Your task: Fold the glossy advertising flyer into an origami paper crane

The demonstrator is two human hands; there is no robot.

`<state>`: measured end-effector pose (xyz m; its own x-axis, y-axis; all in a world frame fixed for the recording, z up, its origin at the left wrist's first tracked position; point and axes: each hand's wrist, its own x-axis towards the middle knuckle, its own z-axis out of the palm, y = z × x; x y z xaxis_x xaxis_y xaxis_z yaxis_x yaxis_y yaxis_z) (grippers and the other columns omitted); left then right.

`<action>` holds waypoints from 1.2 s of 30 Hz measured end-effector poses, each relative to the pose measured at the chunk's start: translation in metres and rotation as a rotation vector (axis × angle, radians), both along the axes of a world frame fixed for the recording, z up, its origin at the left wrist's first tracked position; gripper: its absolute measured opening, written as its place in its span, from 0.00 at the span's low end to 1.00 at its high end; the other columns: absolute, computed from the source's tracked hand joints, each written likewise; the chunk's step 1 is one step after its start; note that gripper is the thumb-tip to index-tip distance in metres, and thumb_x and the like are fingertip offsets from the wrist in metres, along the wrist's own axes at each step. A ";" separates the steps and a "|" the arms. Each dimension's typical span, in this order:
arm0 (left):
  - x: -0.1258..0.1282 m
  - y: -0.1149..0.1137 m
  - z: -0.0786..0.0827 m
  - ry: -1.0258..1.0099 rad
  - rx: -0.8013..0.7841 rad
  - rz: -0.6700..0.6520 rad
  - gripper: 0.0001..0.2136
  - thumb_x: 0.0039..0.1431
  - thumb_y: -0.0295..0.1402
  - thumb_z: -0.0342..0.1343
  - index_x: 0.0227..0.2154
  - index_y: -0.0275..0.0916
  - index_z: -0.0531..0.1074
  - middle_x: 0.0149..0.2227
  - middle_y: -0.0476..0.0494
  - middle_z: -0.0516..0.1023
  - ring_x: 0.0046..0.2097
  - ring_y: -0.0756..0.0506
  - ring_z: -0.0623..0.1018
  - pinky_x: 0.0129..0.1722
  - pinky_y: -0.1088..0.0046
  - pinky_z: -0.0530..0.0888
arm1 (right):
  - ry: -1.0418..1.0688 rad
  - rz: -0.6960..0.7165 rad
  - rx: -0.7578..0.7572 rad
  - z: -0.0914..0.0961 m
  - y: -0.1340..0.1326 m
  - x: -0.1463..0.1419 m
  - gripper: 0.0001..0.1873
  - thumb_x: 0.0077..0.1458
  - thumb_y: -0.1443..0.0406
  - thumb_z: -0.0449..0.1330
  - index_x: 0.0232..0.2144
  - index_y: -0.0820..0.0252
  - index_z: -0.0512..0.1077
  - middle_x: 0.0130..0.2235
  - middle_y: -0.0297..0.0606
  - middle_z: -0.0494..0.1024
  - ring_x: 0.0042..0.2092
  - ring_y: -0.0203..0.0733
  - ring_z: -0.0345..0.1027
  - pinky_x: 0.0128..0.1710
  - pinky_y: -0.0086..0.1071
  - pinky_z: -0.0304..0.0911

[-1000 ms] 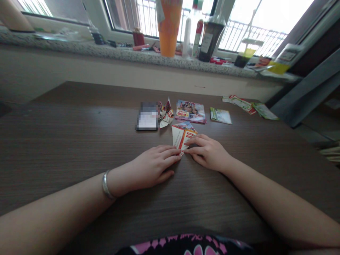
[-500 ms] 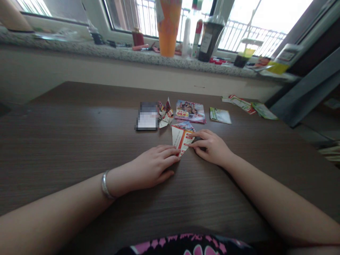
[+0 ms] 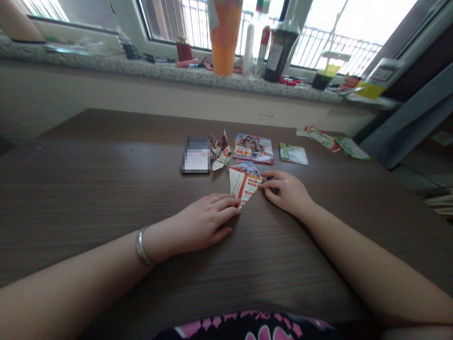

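Note:
A folded printed leaflet lies on the brown table in a kite shape, its narrow tip towards me. My left hand rests flat, palm down, with its fingertips on the leaflet's lower left edge and the thumb apart on the table. At the leaflet's right corner is my right hand, its fingers apart and their tips touching the edge. Just beyond stand a folded paper figure and a stack of colourful leaflets. A dark flat object with a pixelated surface is beside the figure.
To the right of the stack lies a small green-and-white pile of paper. Several paper strips are near the table's far right edge. The stone windowsill holds an orange cup, a dark drink cup and bottles.
My right hand has slid a little to the right, from over the leaflet's printed face to its right corner. My left hand and the leaflet have stayed nearly in place.

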<state>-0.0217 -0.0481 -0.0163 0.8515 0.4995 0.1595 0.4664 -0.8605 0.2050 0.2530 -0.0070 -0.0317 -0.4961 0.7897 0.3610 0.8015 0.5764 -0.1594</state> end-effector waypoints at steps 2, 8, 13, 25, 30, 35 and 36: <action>0.000 0.000 0.000 0.003 -0.008 0.003 0.17 0.60 0.34 0.54 0.52 0.39 0.68 0.58 0.37 0.68 0.59 0.38 0.68 0.59 0.56 0.66 | -0.011 -0.031 0.001 -0.001 0.002 0.001 0.11 0.54 0.66 0.58 0.36 0.51 0.80 0.49 0.38 0.77 0.48 0.47 0.71 0.48 0.46 0.68; 0.001 -0.001 0.002 0.007 -0.011 0.009 0.17 0.60 0.33 0.55 0.52 0.38 0.68 0.58 0.37 0.69 0.59 0.39 0.68 0.59 0.57 0.66 | -0.043 -0.078 0.020 -0.001 0.001 0.001 0.12 0.55 0.66 0.57 0.36 0.52 0.80 0.49 0.38 0.77 0.47 0.48 0.72 0.46 0.45 0.69; 0.001 -0.001 0.002 0.015 0.002 0.005 0.17 0.61 0.34 0.54 0.52 0.38 0.68 0.58 0.37 0.68 0.59 0.39 0.68 0.59 0.57 0.65 | -0.041 -0.105 0.046 0.000 -0.002 -0.002 0.12 0.55 0.66 0.57 0.36 0.51 0.80 0.49 0.37 0.77 0.47 0.48 0.72 0.45 0.45 0.69; -0.001 -0.001 0.001 -0.034 -0.019 0.001 0.16 0.60 0.33 0.54 0.51 0.39 0.68 0.58 0.38 0.69 0.59 0.39 0.68 0.59 0.57 0.65 | -0.027 -0.182 0.073 -0.004 0.008 0.007 0.12 0.56 0.65 0.55 0.38 0.56 0.78 0.47 0.42 0.78 0.46 0.50 0.70 0.45 0.46 0.68; -0.001 -0.002 0.004 -0.041 -0.045 0.023 0.16 0.60 0.33 0.55 0.51 0.39 0.68 0.56 0.39 0.70 0.57 0.39 0.69 0.59 0.58 0.65 | 0.077 -0.162 0.100 0.005 -0.005 -0.006 0.12 0.53 0.67 0.57 0.42 0.59 0.72 0.46 0.44 0.76 0.49 0.52 0.68 0.48 0.46 0.66; -0.001 -0.002 0.003 -0.021 -0.033 0.026 0.16 0.61 0.35 0.53 0.51 0.38 0.67 0.57 0.38 0.69 0.58 0.39 0.67 0.60 0.58 0.63 | 0.094 -0.058 0.135 0.012 -0.019 -0.018 0.13 0.54 0.68 0.57 0.43 0.59 0.71 0.46 0.45 0.76 0.49 0.51 0.67 0.50 0.46 0.65; -0.001 -0.002 0.003 -0.018 -0.031 0.029 0.17 0.61 0.35 0.53 0.52 0.38 0.67 0.57 0.38 0.68 0.58 0.39 0.67 0.60 0.58 0.63 | 0.072 0.032 0.117 0.012 -0.020 -0.019 0.12 0.55 0.69 0.56 0.43 0.58 0.72 0.47 0.43 0.76 0.49 0.49 0.67 0.50 0.45 0.65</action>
<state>-0.0224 -0.0503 -0.0134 0.8338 0.5287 0.1591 0.4867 -0.8399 0.2402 0.2338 -0.0270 -0.0199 -0.4903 0.7239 0.4854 0.7712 0.6198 -0.1454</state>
